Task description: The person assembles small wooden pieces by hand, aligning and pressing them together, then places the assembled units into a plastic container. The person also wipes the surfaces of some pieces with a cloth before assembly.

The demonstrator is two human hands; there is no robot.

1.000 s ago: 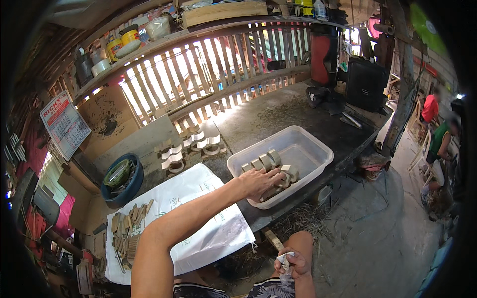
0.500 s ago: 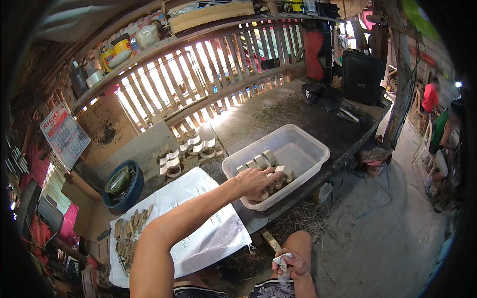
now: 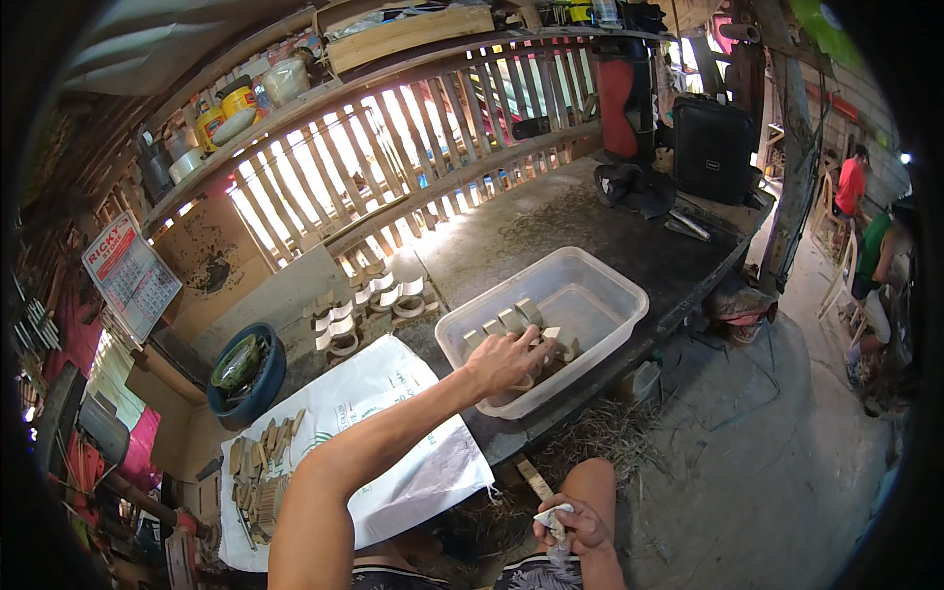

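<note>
My left hand (image 3: pixel 506 362) reaches down into a clear plastic bin (image 3: pixel 602 275) on the bench. Its fingers are spread over several small curved wooden pieces (image 3: pixel 527 312), and some pieces beneath the palm are hidden. It seems to touch them, but I see none lifted. Low in the view, by my knee, my right hand (image 3: pixel 580 528) is closed around a crumpled whitish cloth or wrapper (image 3: pixel 557 521); its exact kind is unclear.
Left of the bin lies a white sack (image 3: pixel 403 442) with thin wooden strips (image 3: pixel 261 462) on it. Wavy and ring-shaped wooden pieces (image 3: pixel 339 329) stand behind it, near a blue basin (image 3: pixel 265 379). A black speaker (image 3: pixel 711 149) stands at the bench's far right. Two people sit at right.
My left hand's fingers have spread and shifted slightly over the wooden pieces. My right hand still grips the whitish wad, turned a little. The whole view has shifted slightly.
</note>
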